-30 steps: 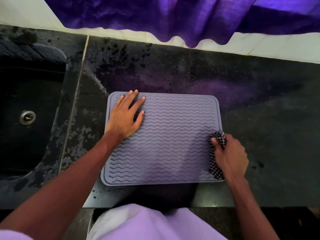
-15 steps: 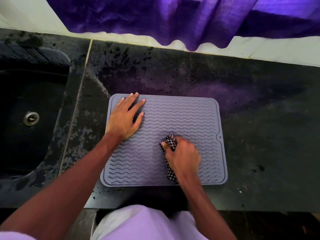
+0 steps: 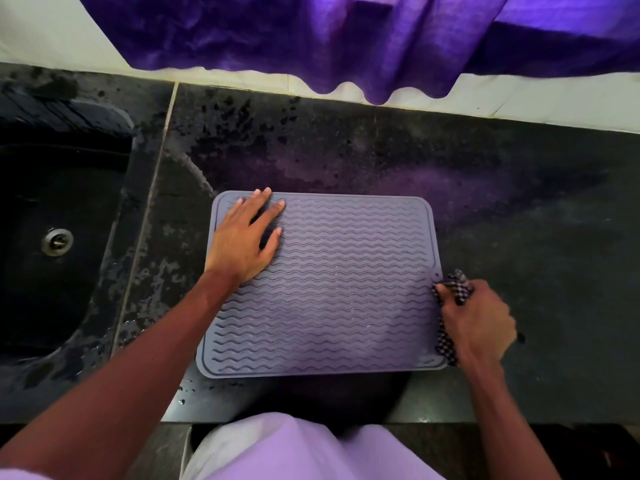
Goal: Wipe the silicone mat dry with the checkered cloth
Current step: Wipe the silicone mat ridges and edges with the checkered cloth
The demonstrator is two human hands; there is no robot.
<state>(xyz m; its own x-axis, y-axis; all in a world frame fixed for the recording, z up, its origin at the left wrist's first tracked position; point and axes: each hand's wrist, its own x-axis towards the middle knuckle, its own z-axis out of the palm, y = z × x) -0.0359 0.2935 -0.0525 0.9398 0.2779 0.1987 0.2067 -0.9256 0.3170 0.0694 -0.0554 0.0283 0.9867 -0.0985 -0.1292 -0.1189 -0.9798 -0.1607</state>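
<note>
A grey silicone mat (image 3: 346,289) with wavy ridges lies flat on the dark counter, in the middle of the view. My left hand (image 3: 242,237) presses flat on the mat's far left corner, fingers spread. My right hand (image 3: 478,323) grips the bunched black-and-white checkered cloth (image 3: 456,286) at the mat's right edge, near its small hanging hole. Part of the cloth hangs under my palm down to the mat's near right corner.
A dark sink (image 3: 52,220) with a metal drain (image 3: 57,241) lies to the left. The black stone counter (image 3: 536,237) shows wet patches left of the mat. A purple curtain (image 3: 346,39) hangs over the back wall. The counter's front edge runs just below the mat.
My right hand with the cloth swept from the mat's right edge to its middle, then back to the right edge. My left hand has stayed in place on the mat.
</note>
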